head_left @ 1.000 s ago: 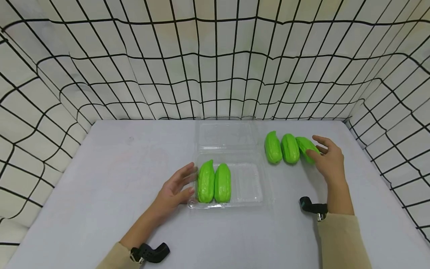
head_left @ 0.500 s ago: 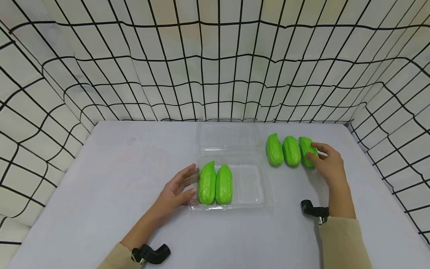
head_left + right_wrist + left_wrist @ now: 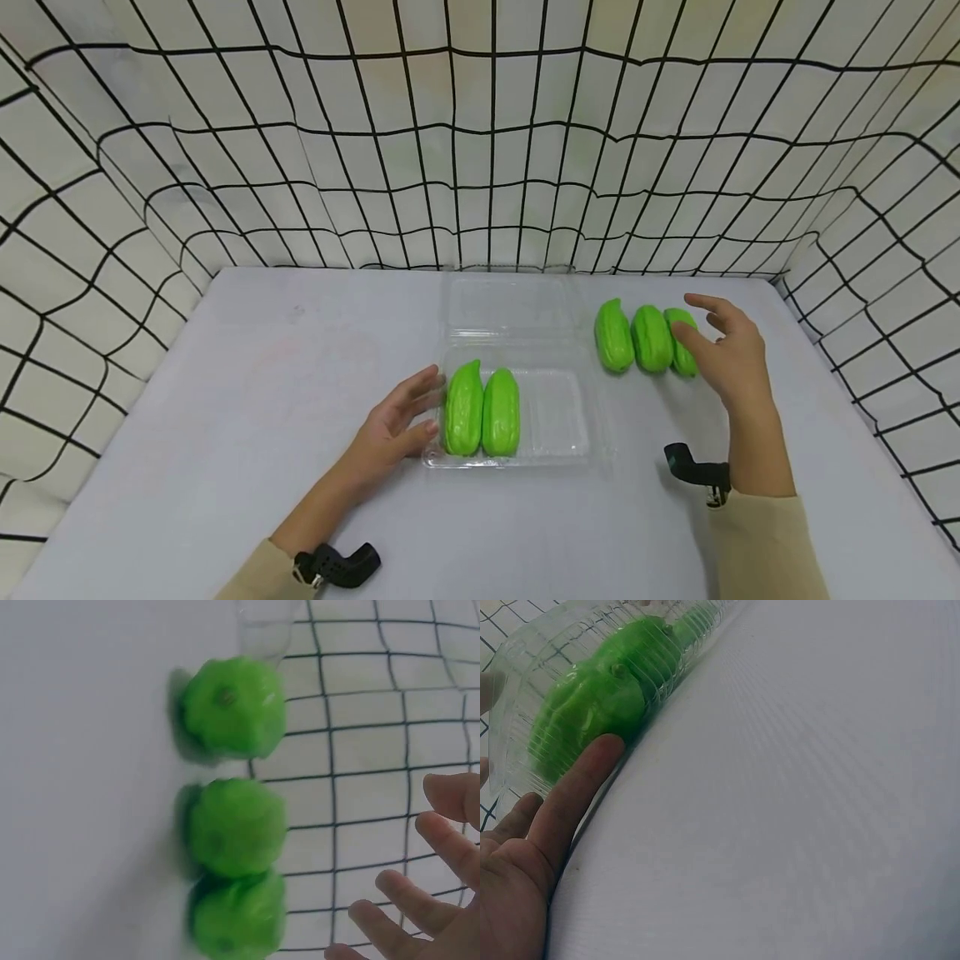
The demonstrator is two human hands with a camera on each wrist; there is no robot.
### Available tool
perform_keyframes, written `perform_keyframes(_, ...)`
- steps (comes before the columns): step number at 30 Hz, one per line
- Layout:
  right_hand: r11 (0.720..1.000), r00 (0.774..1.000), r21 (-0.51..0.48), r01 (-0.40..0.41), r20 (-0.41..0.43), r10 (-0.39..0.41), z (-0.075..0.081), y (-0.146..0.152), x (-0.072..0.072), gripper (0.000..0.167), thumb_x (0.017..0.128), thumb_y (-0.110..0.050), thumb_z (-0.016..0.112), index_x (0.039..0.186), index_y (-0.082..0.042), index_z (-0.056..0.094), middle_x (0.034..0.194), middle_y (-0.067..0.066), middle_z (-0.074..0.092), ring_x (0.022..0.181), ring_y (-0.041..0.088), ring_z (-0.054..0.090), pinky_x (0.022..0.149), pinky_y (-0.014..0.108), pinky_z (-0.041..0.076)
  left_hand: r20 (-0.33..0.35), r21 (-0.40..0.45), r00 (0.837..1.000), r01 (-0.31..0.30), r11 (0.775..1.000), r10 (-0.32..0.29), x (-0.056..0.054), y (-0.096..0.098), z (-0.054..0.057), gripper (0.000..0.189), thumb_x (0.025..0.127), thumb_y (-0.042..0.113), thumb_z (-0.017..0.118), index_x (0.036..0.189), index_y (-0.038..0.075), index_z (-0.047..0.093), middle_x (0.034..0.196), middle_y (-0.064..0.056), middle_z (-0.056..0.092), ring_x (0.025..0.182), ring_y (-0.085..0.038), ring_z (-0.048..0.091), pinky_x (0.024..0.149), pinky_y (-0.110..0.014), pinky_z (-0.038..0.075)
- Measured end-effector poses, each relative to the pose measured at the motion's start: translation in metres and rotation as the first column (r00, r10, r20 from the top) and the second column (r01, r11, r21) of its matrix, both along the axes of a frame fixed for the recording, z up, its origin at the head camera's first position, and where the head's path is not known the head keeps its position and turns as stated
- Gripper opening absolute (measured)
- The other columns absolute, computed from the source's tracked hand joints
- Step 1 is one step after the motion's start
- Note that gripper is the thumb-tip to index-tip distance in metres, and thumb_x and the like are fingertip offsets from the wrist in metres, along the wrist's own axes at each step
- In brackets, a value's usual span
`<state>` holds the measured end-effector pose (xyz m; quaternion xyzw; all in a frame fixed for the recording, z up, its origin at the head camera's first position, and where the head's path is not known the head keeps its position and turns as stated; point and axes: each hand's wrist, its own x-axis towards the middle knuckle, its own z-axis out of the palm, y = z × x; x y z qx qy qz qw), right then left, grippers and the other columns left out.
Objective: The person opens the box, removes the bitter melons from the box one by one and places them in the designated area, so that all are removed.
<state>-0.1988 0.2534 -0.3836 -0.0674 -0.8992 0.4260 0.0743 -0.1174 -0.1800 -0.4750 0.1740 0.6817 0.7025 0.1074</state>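
Rightmost gourd [image 3: 681, 357] right of the clear box [image 3: 553, 412], right grip released above it

Left to right, all places taken from the clear box. White surface [image 3: 300, 375] beneath everything; black mesh [image 3: 491, 150] stands beyond the box. Off the box's near left corner: left wrist camera [image 3: 343, 567], strapped over a tan sleeve. At the box's left wall: left hand [image 3: 393, 421], grip relaxed, nothing held; in the left wrist view a finger lies against the plastic.

Inside the box, left part: two green gourds, the outer gourd [image 3: 463, 408] and inner gourd [image 3: 501, 412], side by side, long axes running near to far. Lid [image 3: 510, 304] folded open on the box's far side.

Right of the box, toward its far end, a row of three: first gourd [image 3: 615, 336], middle gourd [image 3: 652, 338], then the rightmost gourd. Middle and rightmost appear to touch.

Key relation: the rightmost gourd lies left of the right hand [image 3: 729, 346] and lower, its long axis roughly near to far, far end leaning toward the box's side. Right hand much the nearer; left hand across the box. Right grip: thumb and fingers spread, nothing held. Thumb overlaps the gourd from the head; the right wrist view shows them apart.
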Motion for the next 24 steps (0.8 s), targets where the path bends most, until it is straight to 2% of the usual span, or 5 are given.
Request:
perform_keyframes(4,0.998,0.998,-0.053,-0.027,-0.062,0.024,0.013,-0.014,0.007,0.054,0.095,-0.042,0.065,0.143,-0.021,0.054,0.159,0.001,0.037,0.145,0.03,0.036,0.113,0.06,0.033,0.003,-0.004,1.0,-0.002,1.0,0.002,0.0,0.0,0.0,0.069,0.099,0.006,0.059,0.158,0.011,0.024,0.162,-0.016,0.027,0.146,-0.042,0.03,0.091,-0.034,0.055)
perform_keyframes(13,0.984,0.973,-0.06,-0.169,-0.167,0.157,0.03,-0.048,0.022,0.047,0.096,-0.027,0.067,0.14,-0.018,0.056,0.149,-0.003,0.049,0.138,0.024,0.046,0.107,0.051,0.043,0.013,-0.003,1.0,0.003,1.0,-0.003,0.002,0.0,-0.002,0.069,0.099,0.007,0.059,0.158,0.011,0.023,0.162,-0.016,0.027,0.146,-0.042,0.029,0.091,-0.034,0.055)
perform_keyframes(18,0.965,0.946,-0.043,-0.257,-0.213,0.243,0.033,-0.066,0.028,0.047,0.095,-0.021,0.069,0.14,-0.019,0.056,0.144,-0.004,0.053,0.135,0.022,0.048,0.105,0.051,0.045,0.008,-0.01,1.0,0.004,1.0,-0.004,0.001,0.0,-0.002,0.069,0.099,0.006,0.059,0.158,0.013,0.024,0.162,-0.015,0.027,0.146,-0.041,0.03,0.091,-0.034,0.055)
perform_keyframes(24,0.93,0.9,-0.03,-0.367,-0.265,0.346,0.039,-0.086,0.035,0.051,0.092,-0.015,0.071,0.14,-0.02,0.055,0.143,-0.005,0.054,0.134,0.023,0.05,0.104,0.053,0.046,0.007,-0.026,1.0,-0.006,1.0,0.006,-0.001,0.0,0.001,0.068,0.099,0.008,0.059,0.158,0.014,0.025,0.162,-0.013,0.028,0.146,-0.039,0.031,0.092,-0.034,0.055)
